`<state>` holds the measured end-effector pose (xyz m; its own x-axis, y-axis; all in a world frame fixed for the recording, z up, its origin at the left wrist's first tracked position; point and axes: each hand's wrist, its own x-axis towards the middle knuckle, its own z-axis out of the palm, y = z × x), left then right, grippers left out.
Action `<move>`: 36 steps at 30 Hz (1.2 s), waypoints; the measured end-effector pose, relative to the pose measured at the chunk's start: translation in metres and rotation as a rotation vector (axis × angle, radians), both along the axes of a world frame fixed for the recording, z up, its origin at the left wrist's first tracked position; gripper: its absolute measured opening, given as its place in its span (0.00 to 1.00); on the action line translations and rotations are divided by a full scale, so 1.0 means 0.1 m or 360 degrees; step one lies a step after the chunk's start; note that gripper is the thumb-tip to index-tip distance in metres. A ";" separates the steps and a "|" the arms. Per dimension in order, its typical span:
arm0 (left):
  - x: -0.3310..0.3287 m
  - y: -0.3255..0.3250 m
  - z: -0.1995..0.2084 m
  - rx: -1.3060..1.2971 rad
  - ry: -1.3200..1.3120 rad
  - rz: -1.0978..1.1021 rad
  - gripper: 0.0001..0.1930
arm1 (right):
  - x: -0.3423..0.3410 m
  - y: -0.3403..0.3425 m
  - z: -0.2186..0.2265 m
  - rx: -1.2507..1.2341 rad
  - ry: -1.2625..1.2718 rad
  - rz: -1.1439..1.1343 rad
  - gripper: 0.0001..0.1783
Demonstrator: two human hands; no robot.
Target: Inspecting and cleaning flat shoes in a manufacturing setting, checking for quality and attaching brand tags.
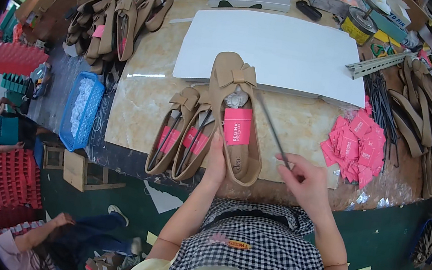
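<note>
Holding a beige bow-topped shoe (pixel 251 159) toe-away over the front of the table, the left hand (pixel 216 160) has its thumb along the shoe's left side; its other fingers are mostly hidden, so their grip can't be told. The right hand (pixel 302 181) pinches a thin dark rod (pixel 273 125) between thumb and fingers, slanting beside the shoe. Inside the shoe sit 1 pink card (pixel 237 127) and crumpled pale paper (pixel 236 98).

Just left, 2 similar shoes (pixel 178 165) lie side by side, each with a pink card and a rod. Under them spreads a cream marbled board (pixel 136 96), with a white panel (pixel 278 47) across its far part. At the right are heaped pink cards (pixel 356 149), dark rods (pixel 387 117) and beige shoe parts (pixel 413 127); a slotted metal bar (pixel 377 66) points toward the panel. At the left are piled shoes (pixel 125 23) and a blue basket (pixel 94 112) of white paper.

Beyond the table's edge, the green floor (pixel 133 192) carries a wooden stool (pixel 78 171). Further left are red stacks (pixel 3 177) and 2 other people, 1 in a teal shirt (pixel 2 130).
</note>
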<state>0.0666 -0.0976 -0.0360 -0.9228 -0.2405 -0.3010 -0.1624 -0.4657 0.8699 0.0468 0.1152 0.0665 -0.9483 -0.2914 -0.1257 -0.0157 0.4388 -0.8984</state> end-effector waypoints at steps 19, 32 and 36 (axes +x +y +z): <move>0.04 -0.08 0.16 -0.0267 0.0223 -0.0070 0.31 | -0.06 -0.30 0.22 -0.0425 -0.0316 0.0226 0.18; 0.26 0.43 0.07 0.0125 0.0024 0.0009 0.38 | 0.03 -0.71 -0.11 0.0224 0.0972 0.0128 0.18; 0.21 0.13 0.34 -0.0084 -0.0010 -0.0196 0.26 | 0.06 -0.41 0.11 0.0145 0.0429 0.0335 0.20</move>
